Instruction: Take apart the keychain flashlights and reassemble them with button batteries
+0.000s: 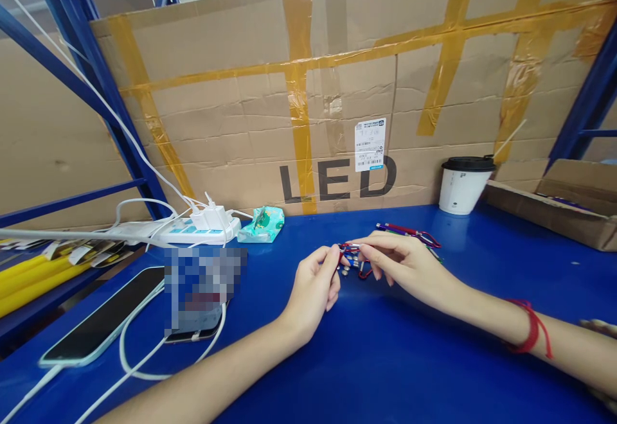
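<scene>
My left hand (315,282) is closed, thumb and forefinger pinching a small red and silver tube (351,247) above the blue table. My right hand (409,263) meets it from the other side, its thumb and fingertips pinched at the silver end; what exactly lies between those fingertips is partly hidden. Just beneath the hands lie a blue and silver tube (353,262), a red clip (365,274) and several small round silver pieces (345,272). Behind my right hand is a group of slim coloured tubes with clips (405,228), partly covered by it.
At left, a phone (103,318) and a second, blurred-out device (197,331) lie among white cables. A power strip (197,230) and a teal packet (263,223) stand behind. Toward the right are a lidded cup (463,186) and an open carton (554,215). Large cardboard (231,128) backs the table.
</scene>
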`<state>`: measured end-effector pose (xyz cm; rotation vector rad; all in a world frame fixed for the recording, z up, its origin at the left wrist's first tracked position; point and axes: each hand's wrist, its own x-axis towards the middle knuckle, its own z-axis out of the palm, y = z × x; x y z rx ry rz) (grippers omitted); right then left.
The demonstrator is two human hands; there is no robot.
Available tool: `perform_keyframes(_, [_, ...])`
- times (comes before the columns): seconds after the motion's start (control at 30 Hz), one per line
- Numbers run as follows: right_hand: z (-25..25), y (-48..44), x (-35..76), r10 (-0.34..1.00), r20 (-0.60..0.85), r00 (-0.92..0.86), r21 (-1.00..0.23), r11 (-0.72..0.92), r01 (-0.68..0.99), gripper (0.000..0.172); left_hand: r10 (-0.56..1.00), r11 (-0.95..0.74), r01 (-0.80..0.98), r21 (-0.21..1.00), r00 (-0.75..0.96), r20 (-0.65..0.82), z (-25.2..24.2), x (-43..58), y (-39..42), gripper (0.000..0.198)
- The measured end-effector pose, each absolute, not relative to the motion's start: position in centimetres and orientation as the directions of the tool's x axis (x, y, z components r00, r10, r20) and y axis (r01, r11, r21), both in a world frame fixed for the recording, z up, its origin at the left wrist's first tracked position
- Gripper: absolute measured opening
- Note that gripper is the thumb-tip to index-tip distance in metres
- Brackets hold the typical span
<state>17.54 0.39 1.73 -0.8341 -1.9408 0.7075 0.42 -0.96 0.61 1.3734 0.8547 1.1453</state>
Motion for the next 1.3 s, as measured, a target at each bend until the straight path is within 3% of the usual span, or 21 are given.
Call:
perform_keyframes(0.57, [1.9,0.1,17.3,0.774,0.57,-0.276,-0.687,0.633,0.358,0.036,0.934,-0.337,0.027,0.941,0.136,0.331,0.3,0.5,-0.9,0.019])
perform_keyframes(0.73, [1.9,0.0,17.4,0.748,0.601,-0.281,-0.683,0.663,0.306,0.026,0.926,-0.35,0.066,0.934,0.178,0.335,0.2,0.6,-0.9,0.02])
perform_keyframes(0.9, [1.8,-0.1,17.4,0.663,0.698,-0.271,-0.599,0.747,0.288,0.014,0.915,-0.356,0.098,0.929,0.24,0.325,0.3,0.6,-1.3,0.019])
perform_keyframes(1.13, [1.8,-0.6,17.1,0.641,0.673,-0.369,-0.522,0.765,0.377,0.032,0.927,-0.263,0.034,0.964,0.287,0.242,0.2,0.6,-1.6,0.023])
perform_keyframes(1.3, [2.0,-0.8,17.0,0.721,0.595,-0.355,-0.61,0.693,0.385,0.036,0.923,-0.281,0.019,0.959,0.278,0.265,0.2,0.7,-1.6,0.022])
